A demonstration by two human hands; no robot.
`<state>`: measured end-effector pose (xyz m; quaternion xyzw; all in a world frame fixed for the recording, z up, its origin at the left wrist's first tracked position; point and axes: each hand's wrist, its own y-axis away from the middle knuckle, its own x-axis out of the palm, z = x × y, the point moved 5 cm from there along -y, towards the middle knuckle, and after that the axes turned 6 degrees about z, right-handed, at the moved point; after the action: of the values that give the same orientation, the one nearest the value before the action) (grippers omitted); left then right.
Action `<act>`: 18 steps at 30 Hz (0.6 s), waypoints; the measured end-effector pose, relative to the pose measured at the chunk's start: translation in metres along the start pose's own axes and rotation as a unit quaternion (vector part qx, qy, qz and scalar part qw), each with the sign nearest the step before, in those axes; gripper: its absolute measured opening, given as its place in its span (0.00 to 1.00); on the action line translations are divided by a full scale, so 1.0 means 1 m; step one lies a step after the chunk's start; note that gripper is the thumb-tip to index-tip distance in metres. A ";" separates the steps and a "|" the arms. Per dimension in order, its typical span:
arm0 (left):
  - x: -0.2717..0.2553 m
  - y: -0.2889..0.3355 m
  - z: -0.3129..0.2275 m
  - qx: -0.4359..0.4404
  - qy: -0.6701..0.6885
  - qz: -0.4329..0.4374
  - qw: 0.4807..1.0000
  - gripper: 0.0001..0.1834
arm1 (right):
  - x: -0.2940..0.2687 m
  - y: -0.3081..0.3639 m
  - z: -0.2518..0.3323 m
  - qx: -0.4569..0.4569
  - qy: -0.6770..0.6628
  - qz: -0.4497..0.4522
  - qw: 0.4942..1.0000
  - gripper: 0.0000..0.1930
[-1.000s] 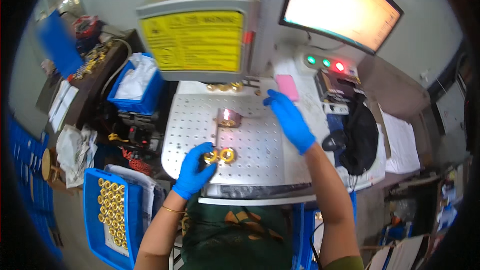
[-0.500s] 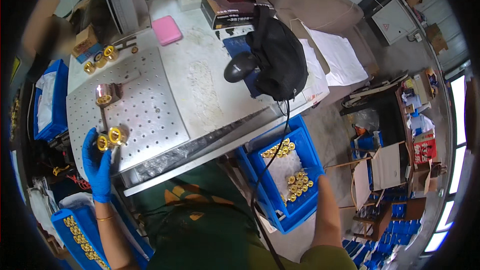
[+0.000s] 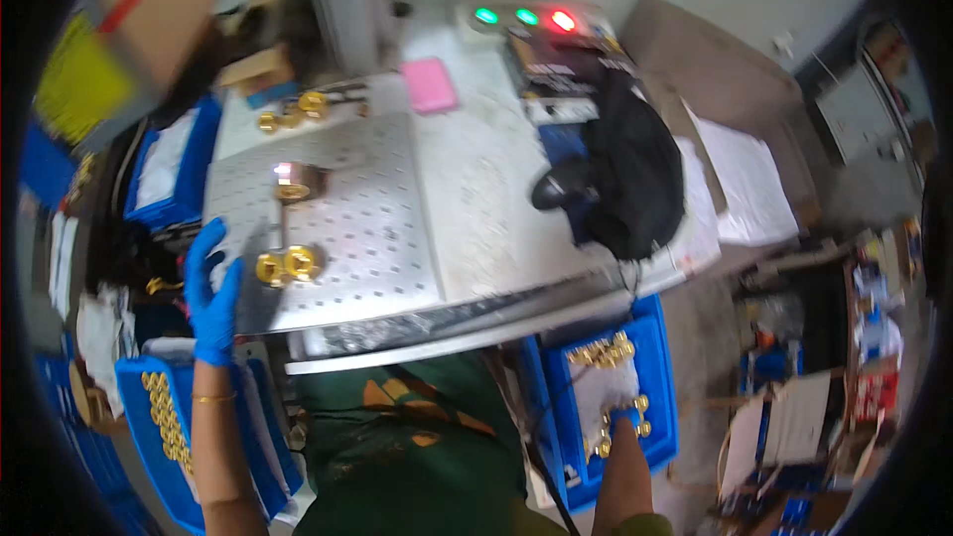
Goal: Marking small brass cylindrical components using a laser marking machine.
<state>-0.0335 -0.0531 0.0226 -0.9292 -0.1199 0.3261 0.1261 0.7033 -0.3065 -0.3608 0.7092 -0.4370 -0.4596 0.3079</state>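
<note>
Left grip: at the left of the frame I have the left hand (image 3: pixel 212 303) in a blue glove, fingers loosely bent and pointing up, thumb well apart from them; it is wide open, with nothing in it that I can see.
Right grip: at the lower right my right hand (image 3: pixel 622 418), gloved in blue, is down among the parts in the crate; mostly hidden, so I cannot tell how far it is closed or whether it has hold of one.
Right-hand crate: a blue plastic crate (image 3: pixel 663 357) below the desk, with shiny gold-coloured metal parts (image 3: pixel 603 350) on its white lining, one group toward the top, another around the glove.
Gold pair: two round gold-coloured metal rings (image 3: pixel 303 262) sit side by side on the silver metal plate (image 3: pixel 377 208) full of holes, left of centre, just right of the left thumb and apart from it.
Cylinder: a shiny metal cylinder (image 3: pixel 294 182) lies above the pair on the plate.
Desk: white desk (image 3: pixel 476 199); a pink rectangular object (image 3: pixel 430 85) lies at upper centre, a black fabric bag (image 3: pixel 640 174) right of centre.
</note>
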 end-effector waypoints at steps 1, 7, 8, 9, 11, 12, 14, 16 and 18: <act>0.000 -0.005 -0.005 0.015 0.015 -0.011 1.000 0.26 | -0.011 -0.002 -0.001 -0.012 -0.030 -0.008 0.999 0.21; 0.011 -0.035 -0.014 0.022 0.053 0.010 0.998 0.29 | -0.116 0.063 -0.038 -0.063 -0.370 -0.031 0.926 0.21; 0.014 -0.041 -0.013 0.028 0.064 0.016 0.997 0.30 | -0.135 0.091 -0.048 -0.084 -0.423 -0.020 0.902 0.21; 0.018 -0.047 -0.011 0.031 0.055 0.029 0.998 0.32 | -0.156 0.123 -0.058 -0.112 -0.472 -0.011 0.874 0.21; 0.026 -0.057 -0.008 0.043 0.023 0.052 0.997 0.35 | -0.203 0.198 -0.073 -0.191 -0.545 -0.017 0.816 0.21; 0.030 -0.059 -0.006 0.039 0.061 0.060 0.996 0.35 | -0.232 0.236 -0.075 -0.245 -0.570 -0.033 0.784 0.22; 0.038 -0.065 -0.004 0.049 0.043 0.076 0.995 0.37 | -0.298 0.301 -0.063 -0.346 -0.605 -0.069 0.713 0.23; 0.042 -0.070 -0.004 0.059 0.040 0.081 0.994 0.38 | -0.373 0.338 -0.030 -0.396 -0.650 -0.065 0.645 0.25; 0.044 -0.072 -0.008 0.078 0.028 0.080 0.993 0.39 | -0.446 0.362 0.036 -0.504 -0.518 -0.069 0.688 0.26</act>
<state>-0.0052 0.0266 0.0253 -0.9319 -0.0158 0.3170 0.1754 0.4616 -0.0605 0.0996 0.1246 -0.1794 -0.9248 0.3114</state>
